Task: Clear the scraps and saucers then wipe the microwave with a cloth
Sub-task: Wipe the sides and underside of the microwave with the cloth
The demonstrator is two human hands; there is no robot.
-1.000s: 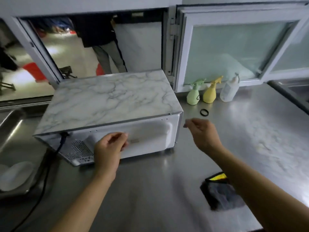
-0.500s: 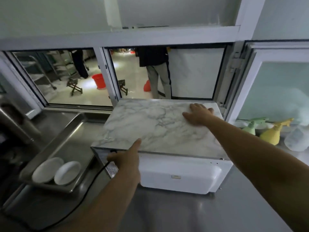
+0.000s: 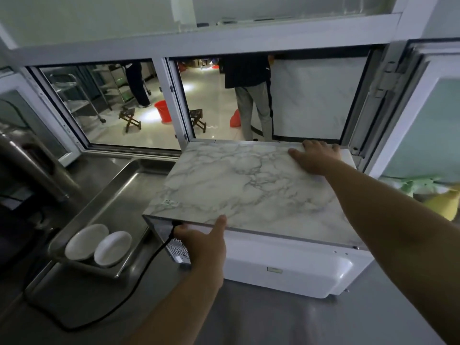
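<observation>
The microwave (image 3: 251, 190), white with a marble-patterned top, stands on the steel counter with its rear panel facing me. My left hand (image 3: 204, 242) grips its near left edge, thumb on the top and fingers on the back panel beside the power cord. My right hand (image 3: 315, 158) lies flat on the far right corner of the top, fingers spread over the edge. Two white saucers (image 3: 98, 242) lie side by side in a steel tray (image 3: 119, 190) left of the microwave. No cloth is in view.
A black power cord (image 3: 119, 305) loops from the microwave's back across the counter at left. Green and yellow spray bottles (image 3: 438, 195) stand at the right edge. Behind is an open serving window (image 3: 249, 100) with people standing beyond. A metal urn (image 3: 29, 158) is at far left.
My right hand moved from mid-air to the microwave's far right corner. My left hand shifted from the back panel to the near left edge. The view swung left and up; the dark cloth left view.
</observation>
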